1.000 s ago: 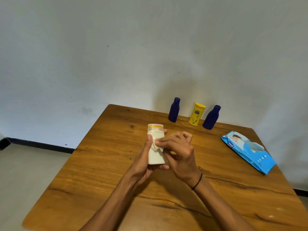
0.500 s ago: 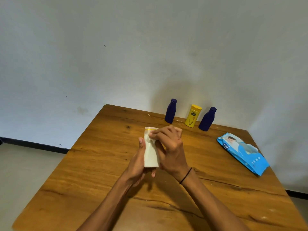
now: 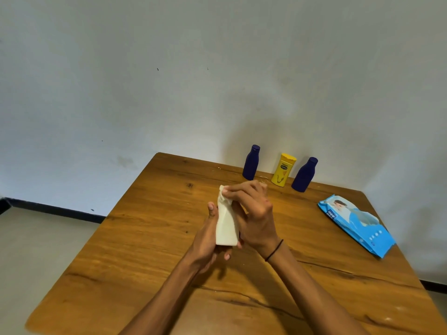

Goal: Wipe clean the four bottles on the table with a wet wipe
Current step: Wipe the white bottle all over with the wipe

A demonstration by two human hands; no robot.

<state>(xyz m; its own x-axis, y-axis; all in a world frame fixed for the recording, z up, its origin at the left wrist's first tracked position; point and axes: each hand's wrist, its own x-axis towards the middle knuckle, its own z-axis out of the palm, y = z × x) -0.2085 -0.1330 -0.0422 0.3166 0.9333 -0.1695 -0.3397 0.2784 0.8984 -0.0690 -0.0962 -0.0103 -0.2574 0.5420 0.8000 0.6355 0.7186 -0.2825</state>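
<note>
At the centre of the head view, we see the left hand [image 3: 208,240] grasping a white bottle [image 3: 226,228] from below, thumb up its left side and fingers curled under its base, holding it above the wooden table [image 3: 135,250]. The right hand [image 3: 254,213], a dark band on its wrist, curls over the bottle's top and pinches a white wet wipe [image 3: 223,197] against the cap and upper side. Toward the upper right of centre, at the table's far edge by the wall, three more bottles stand upright in a row: a dark blue bottle [image 3: 251,162], a yellow bottle [image 3: 283,169] and a second blue bottle [image 3: 304,174], each apart from its neighbour. At the right of the frame we find a blue wipes pack [image 3: 355,224] lying flat on the table.
</note>
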